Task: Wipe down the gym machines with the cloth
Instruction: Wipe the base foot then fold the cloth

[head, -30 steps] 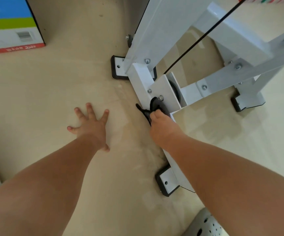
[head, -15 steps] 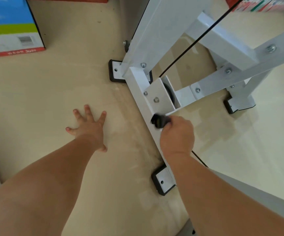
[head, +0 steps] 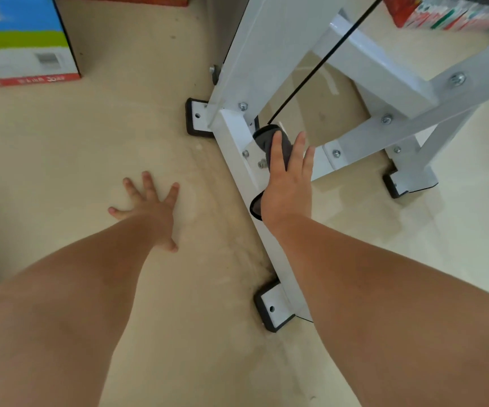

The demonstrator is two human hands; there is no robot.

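Note:
The gym machine is a white steel frame (head: 378, 69) whose base bar (head: 233, 142) lies on the beige floor. A black cable (head: 319, 66) runs down to a pulley bracket on that bar. My right hand (head: 288, 183) lies over the bracket with straight fingers and presses a dark grey cloth (head: 266, 136) against it. The cloth shows above my fingertips and again beside my wrist; the pulley itself is hidden. My left hand (head: 149, 210) rests flat on the floor, fingers spread, left of the bar and apart from it.
Black rubber feet with white plates sit at the bar's near end (head: 269, 308), far end (head: 196, 118) and on the right leg (head: 407, 180). A blue, green and white cardboard box (head: 23, 39) stands top left. Colourful packages (head: 457, 13) lie top right.
My right hand went from gripping the bunched cloth lower on the bar to lying flat with the cloth up on the pulley bracket. The left hand stayed planted on the floor.

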